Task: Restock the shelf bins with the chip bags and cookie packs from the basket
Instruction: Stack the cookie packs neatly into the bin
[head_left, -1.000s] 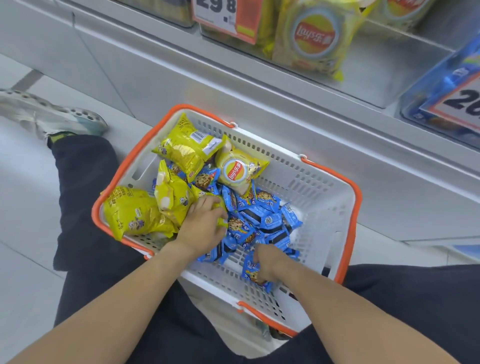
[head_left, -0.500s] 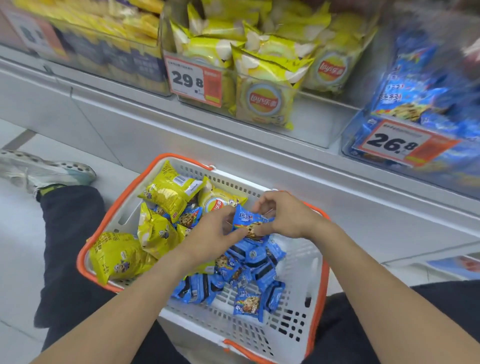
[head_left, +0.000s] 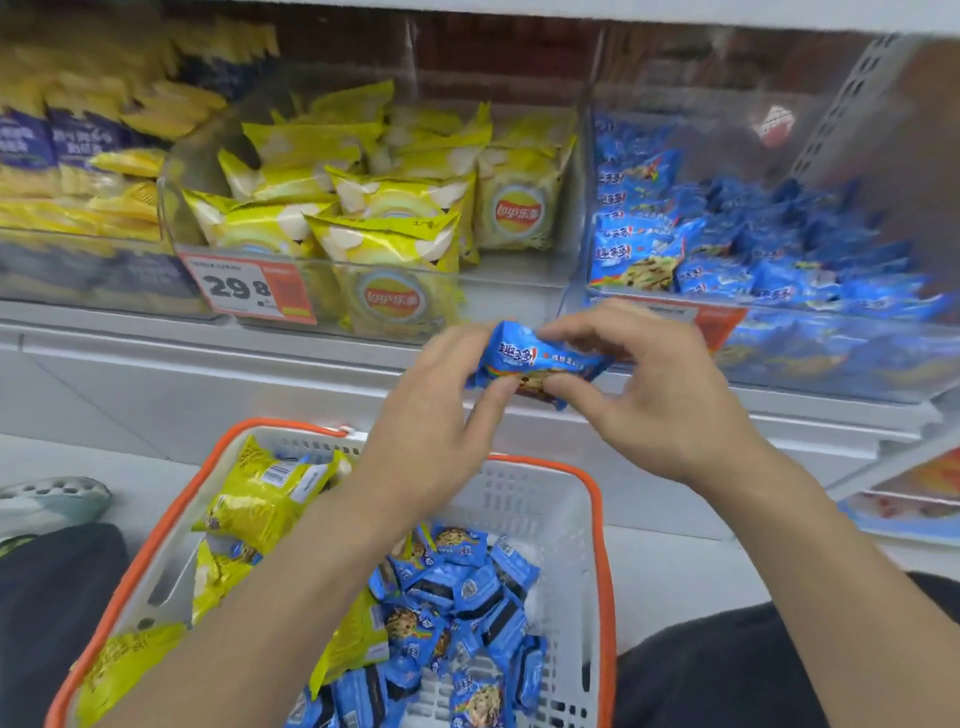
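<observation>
Blue foil cookie pack (head_left: 537, 361), head view: pinched between left hand (head_left: 431, 415) and right hand (head_left: 657, 389), above the basket's (head_left: 597, 499) far rim, just before the blue shelf bin (head_left: 769, 332). Likely light, crinkly, slippery, contents brittle; grip the crimped ends, no squeezing.

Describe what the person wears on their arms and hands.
Nothing is worn on either. The left hand and right hand are bare: no gloves, rings, watch or wristband show. Both forearms are uncovered as far as the frame shows, with no sleeve in view.
</observation>
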